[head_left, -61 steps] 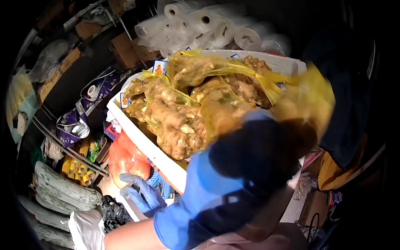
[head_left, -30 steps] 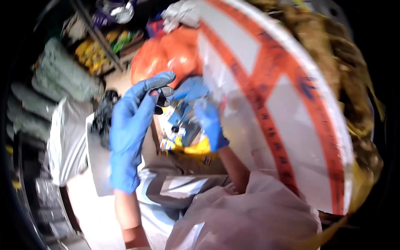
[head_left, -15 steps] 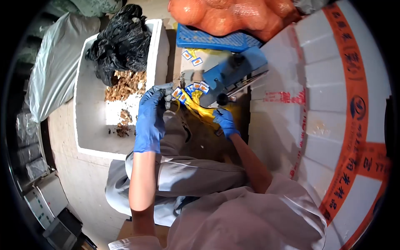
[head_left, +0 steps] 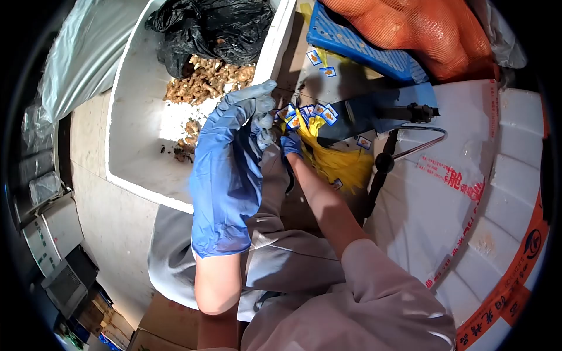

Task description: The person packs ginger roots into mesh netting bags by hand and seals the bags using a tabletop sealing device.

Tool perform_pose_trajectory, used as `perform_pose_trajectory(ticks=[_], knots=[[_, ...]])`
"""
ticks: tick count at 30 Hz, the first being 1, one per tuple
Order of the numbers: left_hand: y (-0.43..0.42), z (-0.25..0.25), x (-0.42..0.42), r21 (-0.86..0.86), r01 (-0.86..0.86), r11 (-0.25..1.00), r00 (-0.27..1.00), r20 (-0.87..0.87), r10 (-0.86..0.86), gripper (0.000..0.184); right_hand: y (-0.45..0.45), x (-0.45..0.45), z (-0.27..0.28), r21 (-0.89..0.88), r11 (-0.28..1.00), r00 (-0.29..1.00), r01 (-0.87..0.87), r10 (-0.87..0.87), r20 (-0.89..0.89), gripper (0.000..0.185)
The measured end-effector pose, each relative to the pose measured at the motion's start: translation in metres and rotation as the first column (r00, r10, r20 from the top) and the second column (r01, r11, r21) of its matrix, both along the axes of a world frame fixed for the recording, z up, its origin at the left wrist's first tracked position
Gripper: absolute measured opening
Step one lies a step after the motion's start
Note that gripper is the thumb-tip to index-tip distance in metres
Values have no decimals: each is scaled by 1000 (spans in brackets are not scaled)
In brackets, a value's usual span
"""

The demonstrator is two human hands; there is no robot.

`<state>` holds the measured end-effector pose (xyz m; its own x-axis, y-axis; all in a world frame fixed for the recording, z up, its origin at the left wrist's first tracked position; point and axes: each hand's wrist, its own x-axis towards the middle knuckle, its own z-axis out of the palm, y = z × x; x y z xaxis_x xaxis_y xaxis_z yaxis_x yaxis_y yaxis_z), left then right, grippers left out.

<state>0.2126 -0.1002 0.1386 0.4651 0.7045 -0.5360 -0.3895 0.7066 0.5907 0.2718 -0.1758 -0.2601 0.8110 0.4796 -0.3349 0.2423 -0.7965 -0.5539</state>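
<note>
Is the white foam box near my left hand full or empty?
Partly filled: the white foam box holds ginger pieces and a black plastic bag, with bare bottom showing.

right hand (head_left: 291, 144): partly hidden | orange net sack (head_left: 410, 29): cut by top edge | tags (head_left: 329, 114): print too small

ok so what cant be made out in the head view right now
In the head view:
Blue-gloved right hand: fingers mostly hidden by the blue-gloved left hand.
White foam box: far end cut off by the top edge, inside partly covered by the black plastic bag.
Small blue-edged tags: print too small to read.
</note>
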Motion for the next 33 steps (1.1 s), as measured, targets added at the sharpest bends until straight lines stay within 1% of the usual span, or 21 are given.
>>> perform_pose_trajectory(ticks=[1, 3, 5, 7, 8, 9, 11, 12, 13, 15, 16, 17, 19, 20, 21, 24, 27, 29, 30, 32, 33], knots=[[1, 0, -1, 4, -7, 1000, 1000, 0, 7, 26, 5, 1, 5, 10, 1000, 994, 24, -22, -111, 43], [1, 0, -3, 140, 67, 988, 997, -45, -61, 27, 4, 0, 7, 438, 877, 961, 199, -88, -260, 18], [2, 3, -1, 200, 64, 978, 994, -101, -44, 25, 12, 3, 72, 638, 355, 678, 683, 17, -735, 9], [6, -3, -3, 22, 112, 994, 982, 151, -114, 23, 3, 21, 125, 383, 611, 525, 693, -63, -849, 8], [3, 0, 1, 51, 78, 996, 994, 67, -81, 21, 2, 28, 109, 589, 391, 623, 708, 49, -781, 8], [3, -4, 1, 74, 89, 993, 993, 71, -94, 20, 0, 33, 141, 526, 516, 622, 676, -18, -783, 9], [4, -1, 3, 58, 79, 995, 997, 7, -79, 19, -1, 33, 215, 657, 505, 742, 559, 47, -668, 13], [5, -2, 4, 87, 91, 992, 995, -53, -87, 17, -6, 37, 230, 767, 465, 758, 443, 263, -597, 12], [5, -8, 3, 157, 127, 980, 991, -71, -117, 17, -3, 33, 268, 785, 480, 806, 393, 232, -545, 13], [3, -4, 2, 295, 123, 948, 977, -206, -63, 21, -2, 29, 317, 838, 519, 933, 168, 192, -306, 16], [6, 5, -1, 274, 185, 944, 962, -247, -117, 24, 0, 27, 329, 827, 562, 991, -25, 121, -52, 17], [9, 16, -3, 235, 252, 939, 937, -302, -176, 24, 2, 25, 343, 828, 544, 990, -136, 101, 97, 18], [16, 39, -15, 177, 328, 928, 941, -145, -305, 24, 9, 25, 365, 832, 356, 896, -426, 293, 333, 18], [16, 52, -20, 167, 233, 958, 970, -107, -218, 24, 18, 24, 372, 807, 203, 816, -555, 320, 481, 20], [27, 57, -31, 228, 279, 933, 960, -47, -275, 23, 20, 23, 380, 640, 309, 708, -704, 387, 591, 23], [59, 62, -66, 490, 39, 871, 996, 55, -75, 25, 37, 4, 395, 613, 323, 684, -721, 472, 556, 24], [79, 69, -104, 610, 20, 792, 999, 8, -32, 30, 54, -18, 408, 730, 237, 750, -642, 390, 533, 20], [73, 83, -116, 600, -47, 799, 995, -46, 94, 31, 64, -25, 422, 600, 401, 690, -692, 611, 388, 22], [71, 87, -120, 660, -87, 746, 986, -52, 161, 31, 78, -32, 423, 532, 328, 622, -780, 493, 609, 34], [74, 82, -134, 715, 27, 699, 917, -297, 268, 30, 101, -51, 437, 501, 320, 591, -804, 515, 621, 61], [80, 67, -146, 720, 117, 684, 851, -427, 305, 28, 111, -62, 447, 676, 258, 662, -690, 603, 445, 63]])
